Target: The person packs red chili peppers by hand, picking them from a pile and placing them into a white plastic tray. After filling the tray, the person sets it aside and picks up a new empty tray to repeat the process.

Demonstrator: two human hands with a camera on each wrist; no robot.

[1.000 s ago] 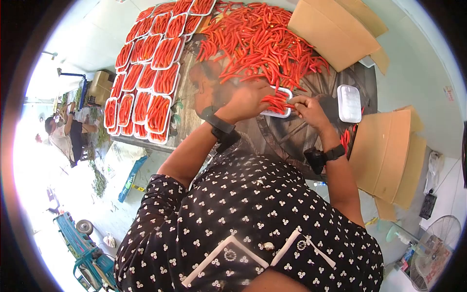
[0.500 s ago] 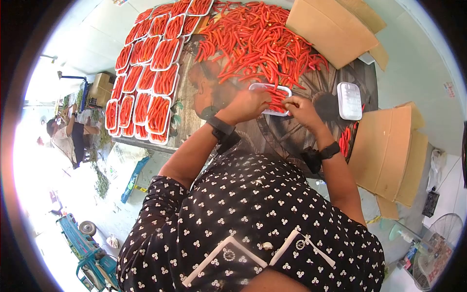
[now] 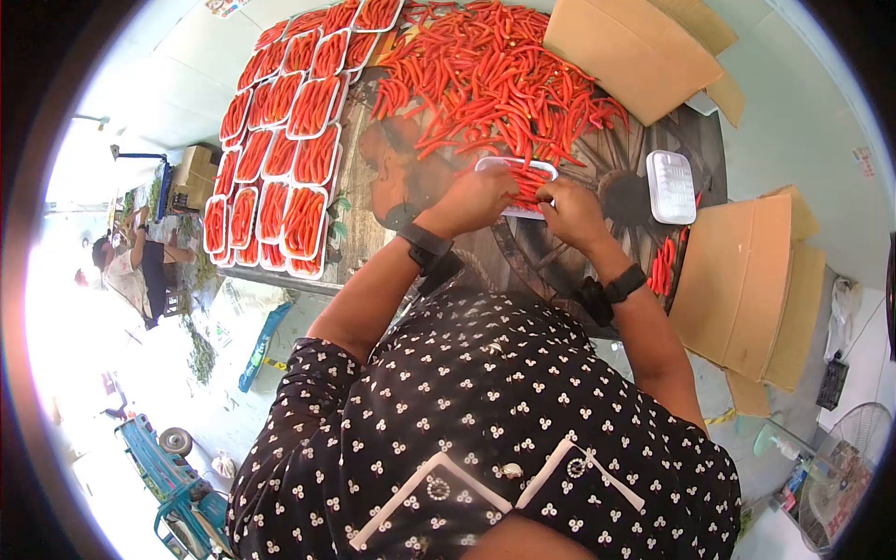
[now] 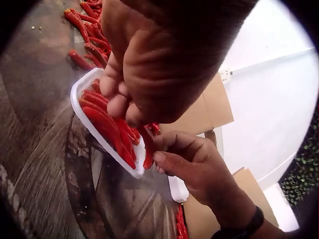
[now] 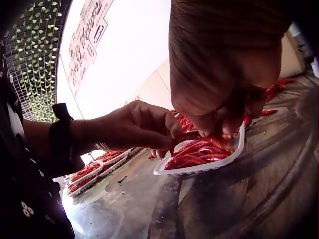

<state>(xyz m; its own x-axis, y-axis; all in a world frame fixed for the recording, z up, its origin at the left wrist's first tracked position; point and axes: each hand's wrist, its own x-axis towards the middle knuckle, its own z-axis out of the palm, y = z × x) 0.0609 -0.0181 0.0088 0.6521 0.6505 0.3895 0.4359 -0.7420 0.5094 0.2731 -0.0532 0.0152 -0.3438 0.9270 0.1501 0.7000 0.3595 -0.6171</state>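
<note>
A white tray [image 3: 493, 161] partly filled with red chilies [image 4: 107, 124] lies on the table below the big chili pile [image 3: 504, 75]. Over its left end is my left hand [image 3: 473, 201], fingers curled down at the chilies; in the right wrist view the left hand [image 5: 137, 128] pinches one end of a chili. From the right, my right hand [image 3: 574, 213] reaches the tray's other end. In the left wrist view, thumb and fingertips of the right hand [image 4: 192, 162] pinch the tip of a chili [image 4: 148, 149] lying across the tray's edge.
Stacked trays of chilies [image 3: 304, 220] fill the table's left side. An upturned white tray [image 3: 670, 187] lies at the right, with a few loose chilies [image 3: 664, 266] below it. Cardboard boxes [image 3: 630, 56] stand at the back right and right [image 3: 733, 280]. Another person [image 3: 131, 271] is far left.
My left hand has drawn back from the chili pile's edge and curled over the tray. The right hand has shifted slightly left and up, closer to the chilies in the tray.
</note>
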